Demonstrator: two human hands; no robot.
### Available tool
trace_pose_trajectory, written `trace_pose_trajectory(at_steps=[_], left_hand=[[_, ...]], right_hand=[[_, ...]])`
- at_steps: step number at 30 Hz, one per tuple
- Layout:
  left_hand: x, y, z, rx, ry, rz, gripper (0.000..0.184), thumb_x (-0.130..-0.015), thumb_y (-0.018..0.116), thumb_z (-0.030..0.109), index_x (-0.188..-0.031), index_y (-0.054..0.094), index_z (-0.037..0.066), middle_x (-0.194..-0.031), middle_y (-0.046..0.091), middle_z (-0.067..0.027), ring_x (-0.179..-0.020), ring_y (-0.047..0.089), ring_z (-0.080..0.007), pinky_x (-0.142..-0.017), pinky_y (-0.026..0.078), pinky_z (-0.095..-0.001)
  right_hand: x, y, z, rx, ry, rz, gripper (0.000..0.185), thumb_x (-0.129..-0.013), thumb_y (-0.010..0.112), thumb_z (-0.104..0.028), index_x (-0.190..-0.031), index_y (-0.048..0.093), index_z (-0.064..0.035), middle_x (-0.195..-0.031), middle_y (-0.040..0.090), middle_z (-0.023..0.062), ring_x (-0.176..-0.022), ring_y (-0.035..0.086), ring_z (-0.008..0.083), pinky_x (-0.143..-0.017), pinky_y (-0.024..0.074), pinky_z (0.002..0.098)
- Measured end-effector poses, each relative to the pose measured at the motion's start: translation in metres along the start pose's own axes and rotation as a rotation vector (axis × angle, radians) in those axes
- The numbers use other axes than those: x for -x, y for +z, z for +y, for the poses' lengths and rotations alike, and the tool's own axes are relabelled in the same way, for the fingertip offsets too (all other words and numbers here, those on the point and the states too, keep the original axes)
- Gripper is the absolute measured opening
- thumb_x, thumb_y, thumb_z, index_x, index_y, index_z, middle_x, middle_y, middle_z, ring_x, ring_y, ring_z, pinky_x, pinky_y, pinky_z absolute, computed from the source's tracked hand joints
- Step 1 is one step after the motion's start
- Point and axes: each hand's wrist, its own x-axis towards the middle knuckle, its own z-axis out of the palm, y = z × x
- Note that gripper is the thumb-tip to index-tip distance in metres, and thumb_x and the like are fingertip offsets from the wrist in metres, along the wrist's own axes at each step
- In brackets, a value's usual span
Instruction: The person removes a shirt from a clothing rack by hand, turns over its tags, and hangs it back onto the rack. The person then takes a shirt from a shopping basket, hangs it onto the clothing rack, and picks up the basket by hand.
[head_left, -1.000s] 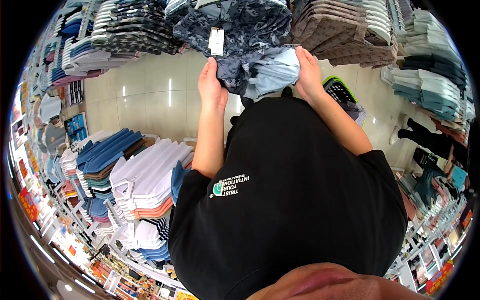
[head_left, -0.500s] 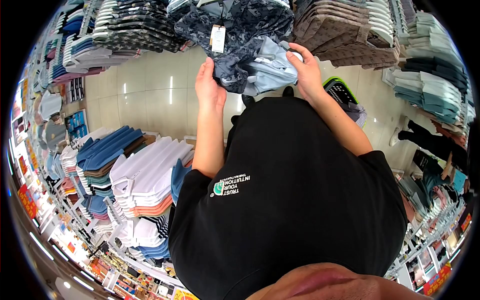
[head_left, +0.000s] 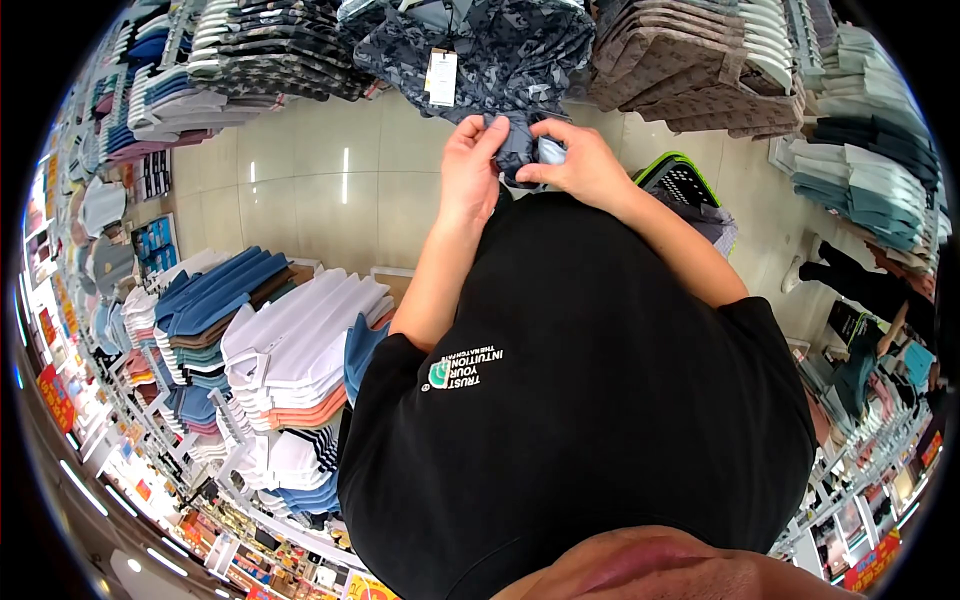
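One camouflage garment (head_left: 490,60), its end between both hands (head_left: 470,165) (head_left: 585,168)

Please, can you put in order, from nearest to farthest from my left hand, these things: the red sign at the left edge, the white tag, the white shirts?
From the left hand:
1. White tag, just ahead
2. White shirts, left
3. Red sign, far left

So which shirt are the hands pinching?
The dark blue-grey patterned shirt at top middle, with the white tag on it. The brown shirts beside it hang untouched.
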Motion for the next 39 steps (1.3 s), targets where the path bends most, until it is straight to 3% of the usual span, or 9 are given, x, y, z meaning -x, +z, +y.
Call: trace_pose_trajectory(at_steps=[7, 13, 17, 20, 23, 26, 31, 36, 39], left_hand=[[0.004, -0.001, 0.009, -0.177, -0.004, -0.104, 0.046, -0.082, 0.071, -0.005, -0.124, 0.052, 0.002, -0.108, 0.057, -0.0056, -0.087, 0.061, -0.0083, -0.078, 0.05, -0.0199], [0.004, -0.01, 0.017, -0.323, -0.077, -0.117, 0.039, -0.085, 0.069, 0.0, -0.122, 0.056, 0.002, -0.102, 0.063, -0.0052, -0.082, 0.059, -0.0051, -0.07, 0.045, -0.0161], [0.003, -0.014, 0.017, -0.421, -0.062, -0.129, 0.039, -0.085, 0.071, 0.004, -0.121, 0.058, 0.002, -0.101, 0.066, -0.004, -0.077, 0.057, -0.003, -0.068, 0.043, -0.0161], [0.004, -0.013, 0.012, -0.774, 0.084, -0.241, 0.063, -0.077, 0.08, 0.013, -0.132, 0.051, 0.001, -0.114, 0.064, -0.0092, -0.09, 0.061, -0.0104, -0.077, 0.048, -0.0247], [0.009, -0.008, 0.0, -1.19, 0.279, -0.347, 0.103, -0.062, 0.087, 0.022, -0.148, 0.033, 0.004, -0.138, 0.049, -0.0212, -0.128, 0.048, -0.0315, -0.102, 0.042, -0.0397], [-0.001, -0.017, -0.022, -1.294, 0.267, -0.317, 0.099, -0.065, 0.085, 0.02, -0.147, 0.033, 0.005, -0.139, 0.048, -0.0212, -0.127, 0.049, -0.0345, -0.102, 0.042, -0.0386], [-0.022, -0.046, -0.043, -1.227, 0.247, -0.263, 0.031, -0.084, 0.066, 0.013, -0.113, 0.064, 0.003, -0.104, 0.068, -0.0118, -0.101, 0.064, -0.0221, -0.086, 0.049, -0.0331], [-0.022, -0.057, -0.034, -1.178, 0.328, -0.161, 0.03, -0.088, 0.06, 0.011, -0.117, 0.063, 0.002, -0.111, 0.068, -0.0131, -0.098, 0.064, -0.0224, -0.086, 0.049, -0.0331], [-0.028, -0.064, -0.026, -0.836, 0.039, 0.138, 0.031, -0.09, 0.052, 0.004, -0.117, 0.059, -0.008, -0.114, 0.066, -0.0143, -0.101, 0.063, -0.0239, -0.091, 0.046, -0.0315]], right_hand=[[0.001, -0.001, 0.012, 0.081, -0.095, -0.054, 0.027, -0.087, 0.072, -0.022, -0.092, 0.064, 0.0025, -0.072, 0.062, 0.0083, -0.066, 0.052, 0.0133, -0.064, 0.0449, 0.0316], [-0.003, 0.003, 0.036, -0.138, -0.033, 0.064, 0.031, -0.1, 0.056, -0.027, -0.084, 0.059, -0.001, -0.071, 0.045, -0.0073, -0.069, 0.039, 0.004, -0.061, 0.0358, 0.0232], [-0.004, 0.001, 0.034, -0.214, -0.016, 0.156, 0.044, -0.099, 0.056, -0.034, -0.069, 0.044, -0.0045, -0.063, 0.035, -0.0059, -0.063, 0.033, 0.0056, -0.054, 0.0308, 0.0273], [-0.003, 0.0, 0.031, -0.249, -0.039, 0.147, 0.04, -0.099, 0.057, -0.032, -0.071, 0.05, -0.0042, -0.064, 0.037, -0.0063, -0.064, 0.034, 0.005, -0.055, 0.0315, 0.0263], [-0.002, -0.003, 0.021, -0.32, -0.047, 0.063, 0.032, -0.099, 0.057, -0.028, -0.08, 0.059, -0.0029, -0.068, 0.047, -0.0061, -0.067, 0.041, 0.0039, -0.058, 0.037, 0.0246], [0.001, -0.002, 0.006, -0.44, -0.083, -0.088, 0.025, -0.099, 0.057, -0.025, -0.091, 0.064, -0.0017, -0.076, 0.057, -0.0038, -0.072, 0.049, 0.0041, -0.065, 0.043, 0.0239], [0.001, -0.001, 0.0, -0.314, -0.169, -0.121, 0.018, -0.096, 0.062, -0.017, -0.099, 0.067, 0.0001, -0.097, 0.067, 0.0002, -0.089, 0.057, 0.0063, -0.08, 0.0451, 0.0223], [-0.01, -0.015, 0.028, -0.483, -0.082, 0.19, 0.017, -0.094, 0.063, -0.015, -0.098, 0.068, 0.0004, -0.092, 0.067, -0.0013, -0.085, 0.057, 0.0052, -0.078, 0.0459, 0.022], [-0.013, -0.03, 0.047, -0.549, -0.026, 0.314, 0.017, -0.096, 0.062, -0.016, -0.102, 0.067, -0.0008, -0.094, 0.067, -0.0005, -0.086, 0.057, 0.0062, -0.079, 0.0449, 0.0225]])
